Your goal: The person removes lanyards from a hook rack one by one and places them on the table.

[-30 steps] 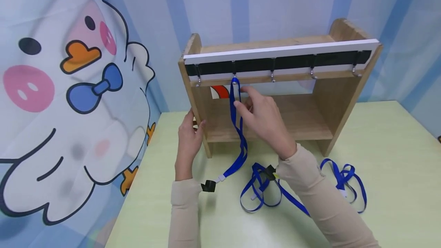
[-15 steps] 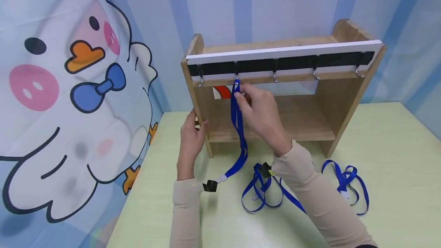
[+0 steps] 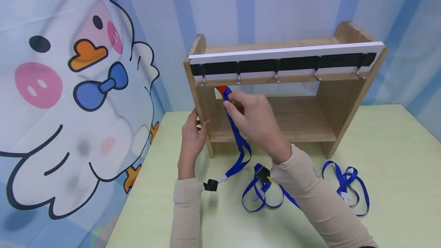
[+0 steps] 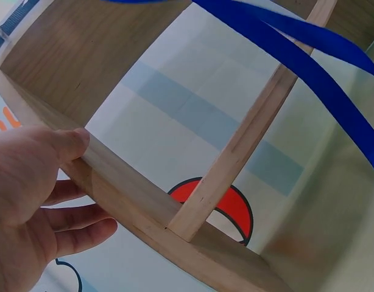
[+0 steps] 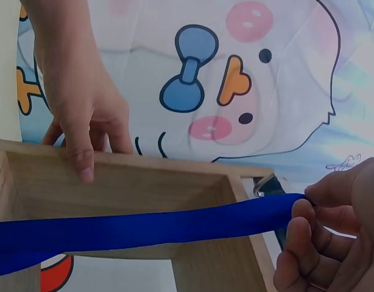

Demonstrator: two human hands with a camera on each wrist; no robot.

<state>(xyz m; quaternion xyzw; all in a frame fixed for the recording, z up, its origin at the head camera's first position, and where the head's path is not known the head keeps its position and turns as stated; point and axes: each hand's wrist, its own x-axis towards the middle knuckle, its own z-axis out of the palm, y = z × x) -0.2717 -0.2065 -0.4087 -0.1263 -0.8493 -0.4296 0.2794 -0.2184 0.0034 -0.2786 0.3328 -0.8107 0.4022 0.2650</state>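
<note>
A blue lanyard (image 3: pixel 235 127) hangs from my right hand (image 3: pixel 256 119), pinched at its top end between thumb and fingertips. This end is off the hooks, a little below and between the two leftmost hooks. Its lower end, with a white connector and a black clip (image 3: pixel 211 185), hangs near the left sleeve. My left hand (image 4: pixel 38 201) holds the left side panel of the wooden shelf (image 3: pixel 327 110), thumb on the inner side and fingers on the outer. In the right wrist view the blue strap (image 5: pixel 144 230) stretches taut across the shelf opening.
Several metal hooks (image 3: pixel 276 77) line a black strip on the shelf's front rail. On the pale green table (image 3: pixel 396 156) lie two more blue lanyards, a looped bundle (image 3: pixel 256 198) in the middle and another lanyard (image 3: pixel 344 186) at right. A duck-print cloth (image 3: pixel 86 125) stands at left.
The lanyard's top loop was on the second hook from the left a second ago. My right hand has pinched it and drawn it off, down and leftward. The left hand stays put.
</note>
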